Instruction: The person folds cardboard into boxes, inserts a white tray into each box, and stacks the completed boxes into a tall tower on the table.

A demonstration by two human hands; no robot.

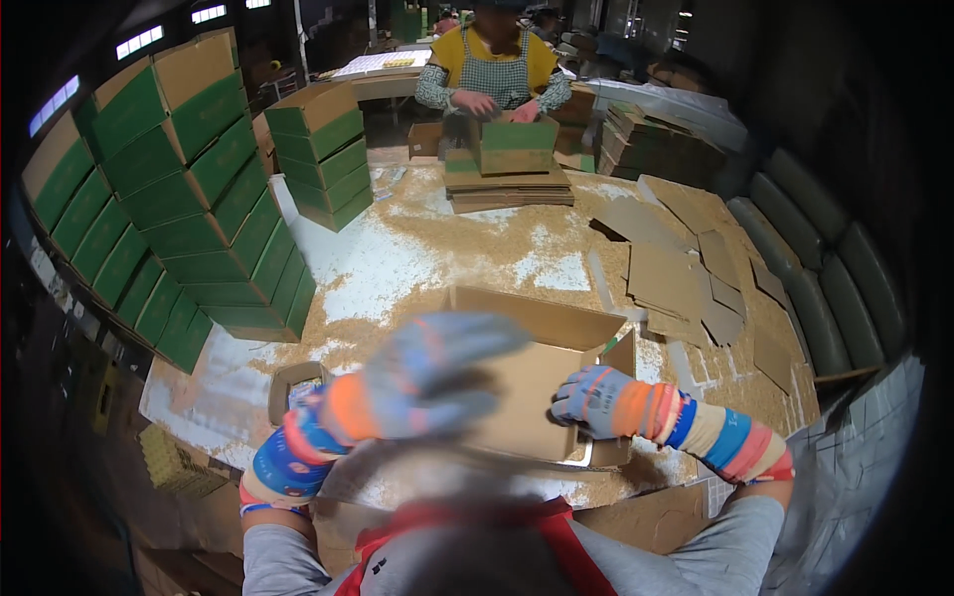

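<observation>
An open brown cardboard box stands on the table before me, its inside facing up. My right hand, in a grey and orange glove, is closed over the box's right side, fingers curled at the wall's edge. My left hand, in a matching glove, hangs over the box's left part and hides it. Motion smears it, but its fingers reach out to the right, apart from the thumb, and nothing shows in them. Just left of that wrist sits a small cardboard tray; its contents are unclear.
Tall stacks of green and brown boxes line the table's left side. Flat cardboard pieces lie at the right. Across the dusty table, a co-worker handles a green and brown box on flattened cardboard.
</observation>
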